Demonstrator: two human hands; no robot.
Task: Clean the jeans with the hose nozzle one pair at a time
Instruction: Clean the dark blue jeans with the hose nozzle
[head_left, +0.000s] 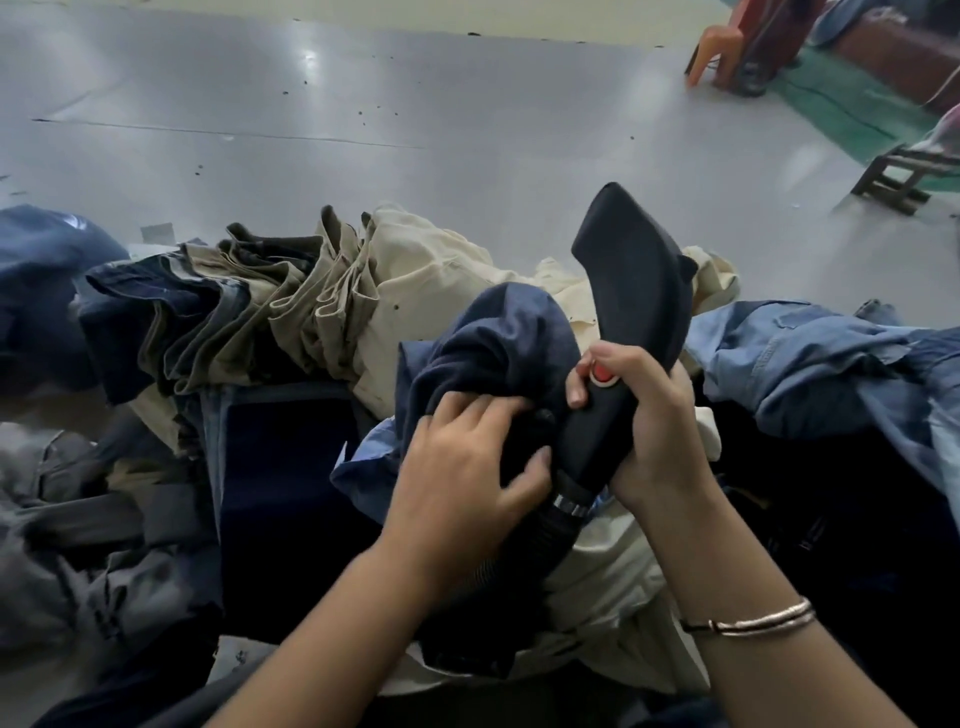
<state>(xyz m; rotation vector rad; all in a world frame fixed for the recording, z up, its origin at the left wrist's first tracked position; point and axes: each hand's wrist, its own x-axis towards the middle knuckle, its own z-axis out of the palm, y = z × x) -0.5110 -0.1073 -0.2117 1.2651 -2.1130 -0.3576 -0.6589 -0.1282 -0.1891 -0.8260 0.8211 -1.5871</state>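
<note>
A black hose nozzle (641, 291) with a red button (602, 373) points up and away at the centre of the head view. My right hand (649, 415) grips its handle, thumb beside the button. Its ribbed black hose (545, 525) runs down between my arms. A dark blue pair of jeans (498, 343) is bunched against the nozzle's left side. My left hand (467, 457) holds that bunched fabric, its fingers curled into the cloth.
A stack of beige and dark trousers (291, 306) lies to the left, light blue jeans (810, 358) to the right, grey garments (78, 519) at the lower left. Beyond is a grey table surface (363, 104). An orange plastic chair (722, 47) and a wooden stool (898, 176) stand far right.
</note>
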